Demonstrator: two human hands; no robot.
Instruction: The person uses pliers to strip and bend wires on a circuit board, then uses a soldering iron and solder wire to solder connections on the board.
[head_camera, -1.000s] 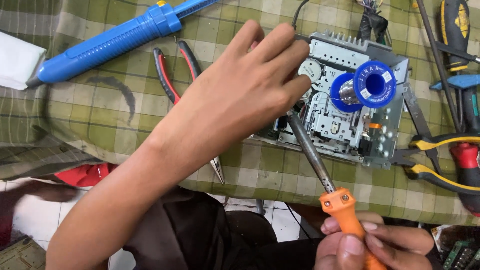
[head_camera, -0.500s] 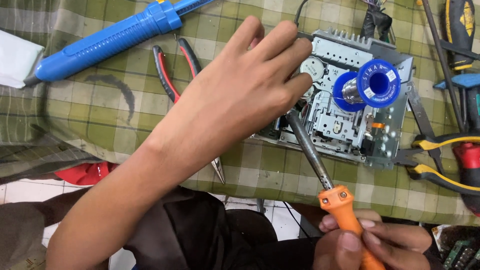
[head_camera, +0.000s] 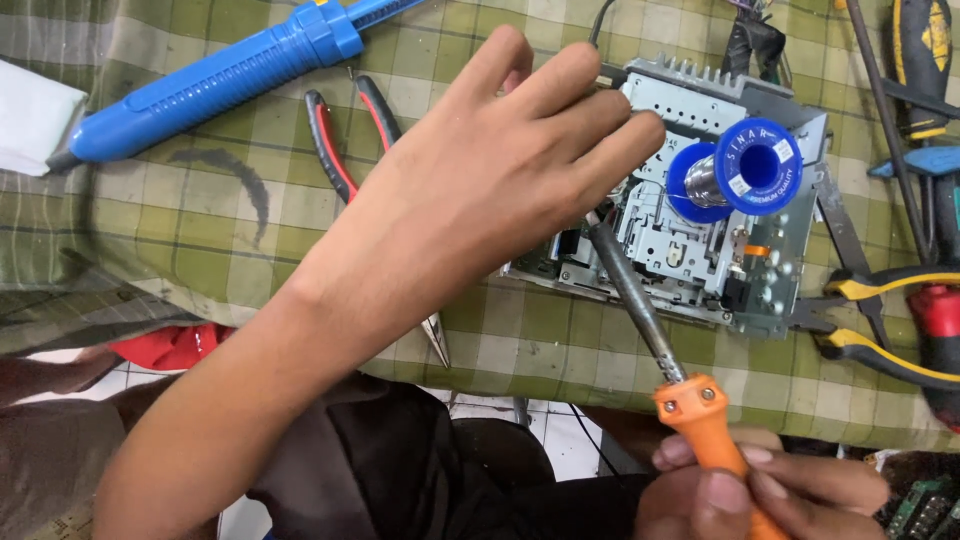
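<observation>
left hand (head_camera: 500, 190) lay flat on chassis (head_camera: 700, 230) at frame centre, fingers together, steadying it | right hand (head_camera: 750, 490) clamped iron (head_camera: 690, 400), tip under left palm (joint hidden) | solder (head_camera: 745, 175) rested atop

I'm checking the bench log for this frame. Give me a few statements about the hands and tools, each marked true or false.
1. The right hand grips the orange-handled soldering iron. True.
2. The left hand rests on the metal drive mechanism. True.
3. The blue solder spool lies on the checked cloth. False: it sits on the mechanism.
4. The blue desoldering pump is in the left hand. False: it lies on the cloth.
</observation>
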